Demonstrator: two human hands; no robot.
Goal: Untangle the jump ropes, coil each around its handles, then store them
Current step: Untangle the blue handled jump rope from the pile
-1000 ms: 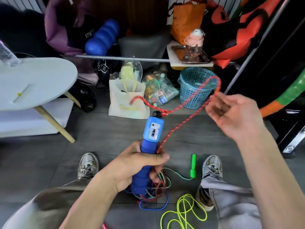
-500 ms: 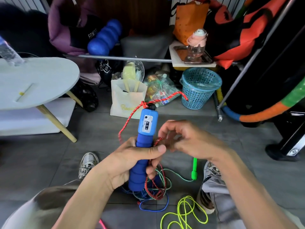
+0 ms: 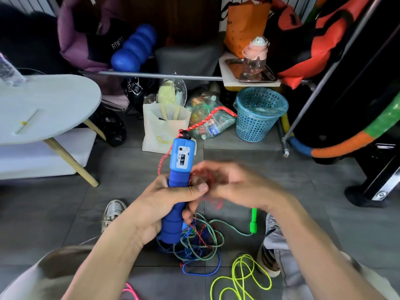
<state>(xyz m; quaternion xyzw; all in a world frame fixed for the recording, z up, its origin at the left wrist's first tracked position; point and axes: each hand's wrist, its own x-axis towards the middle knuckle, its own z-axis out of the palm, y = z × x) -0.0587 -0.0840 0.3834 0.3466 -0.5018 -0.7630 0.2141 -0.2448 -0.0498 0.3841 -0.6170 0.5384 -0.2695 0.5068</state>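
Left hand (image 3: 171,198): clamped around the blue foam handle (image 3: 176,191), which stands nearly upright at the middle of the view, counter window facing the camera.
Right hand (image 3: 233,185): blurred, just beside the handle, fingers curled at the red rope (image 3: 207,120); whether it pinches the rope I cannot tell.
Red rope: leaves the handle's top, loops out toward the blue basket (image 3: 259,113), and runs down the handle's left side.
Floor: a tangle of green rope (image 3: 213,241) and blue rope (image 3: 203,272) lies below the handle; a green handle (image 3: 253,221) lies to its right, and a yellow rope (image 3: 242,278) lies nearer the camera.
Surface (image 3: 54,105): round and white, at left.
Shoes: 1 on each side of the tangle.
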